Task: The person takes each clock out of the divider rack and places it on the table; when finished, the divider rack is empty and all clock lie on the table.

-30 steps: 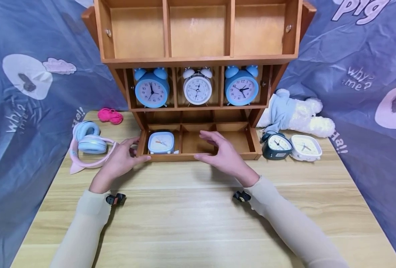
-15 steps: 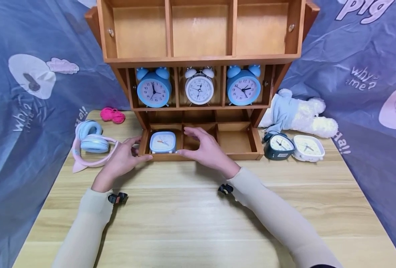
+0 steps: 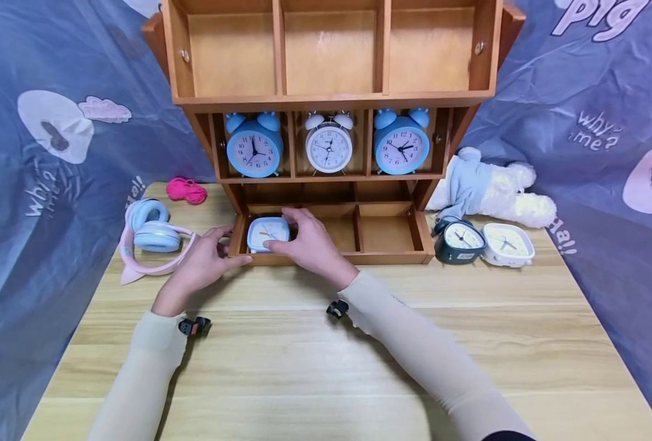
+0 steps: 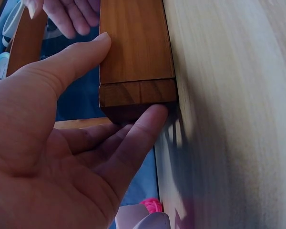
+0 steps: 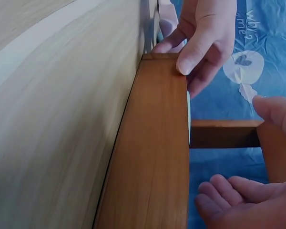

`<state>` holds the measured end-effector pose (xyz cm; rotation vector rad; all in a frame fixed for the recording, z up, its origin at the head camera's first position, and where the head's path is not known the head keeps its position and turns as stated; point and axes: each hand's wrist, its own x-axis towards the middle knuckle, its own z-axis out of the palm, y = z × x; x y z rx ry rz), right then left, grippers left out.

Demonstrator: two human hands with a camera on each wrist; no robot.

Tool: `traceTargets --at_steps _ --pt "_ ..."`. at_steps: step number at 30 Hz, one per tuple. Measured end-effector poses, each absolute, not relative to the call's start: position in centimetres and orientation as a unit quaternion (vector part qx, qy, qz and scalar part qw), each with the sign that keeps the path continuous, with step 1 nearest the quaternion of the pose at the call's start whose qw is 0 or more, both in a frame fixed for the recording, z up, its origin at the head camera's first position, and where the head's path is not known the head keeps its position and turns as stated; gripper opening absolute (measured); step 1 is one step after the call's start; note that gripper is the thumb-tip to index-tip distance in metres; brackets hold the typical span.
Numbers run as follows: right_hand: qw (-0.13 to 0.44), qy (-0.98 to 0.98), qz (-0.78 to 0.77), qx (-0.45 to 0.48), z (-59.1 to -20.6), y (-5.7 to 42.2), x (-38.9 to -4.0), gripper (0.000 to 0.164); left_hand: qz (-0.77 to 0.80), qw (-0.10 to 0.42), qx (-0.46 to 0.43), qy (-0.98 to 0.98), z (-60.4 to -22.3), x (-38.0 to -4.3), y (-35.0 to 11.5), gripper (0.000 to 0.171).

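My left hand (image 3: 204, 263) grips the lower left front corner of the brown wooden shelf (image 3: 333, 101). In the left wrist view its thumb lies against the front board (image 4: 136, 43), with fingers round the end. A small light-blue square alarm clock (image 3: 265, 230) sits in the bottom left compartment. My right hand (image 3: 314, 248) reaches into the bottom row at this clock's right side, thumb overlapping its lower right corner in the head view. The right wrist view shows that hand's thumb and fingers spread apart, while the front board hides the clock's face.
Two blue twin-bell clocks (image 3: 254, 153) (image 3: 401, 149) flank a white one (image 3: 328, 148) in the middle row. Right of the shelf are a dark green clock (image 3: 460, 242), a white clock (image 3: 509, 245) and a plush toy (image 3: 496, 187). Headphones (image 3: 157, 237) and pink yarn (image 3: 185, 190) lie left.
My right hand has moved left along the bottom row, from the middle compartment to the light-blue clock. The left hand keeps its grip on the shelf corner.
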<state>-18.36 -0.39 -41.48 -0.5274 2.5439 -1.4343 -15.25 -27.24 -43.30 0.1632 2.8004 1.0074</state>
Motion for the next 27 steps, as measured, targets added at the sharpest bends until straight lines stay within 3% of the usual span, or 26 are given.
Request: traceTargets --at_steps 20,27 --pt "0.059 0.899 -0.423 -0.095 -41.5 -6.5 -18.8 0.099 0.339 0.078 0.058 0.936 -43.4 -15.6 -27.4 0.094" --pt "0.050 0.924 -0.369 -0.090 -45.4 -7.9 -20.4 0.112 0.337 0.075 0.063 0.936 -43.5 -15.5 -27.5 0.092"
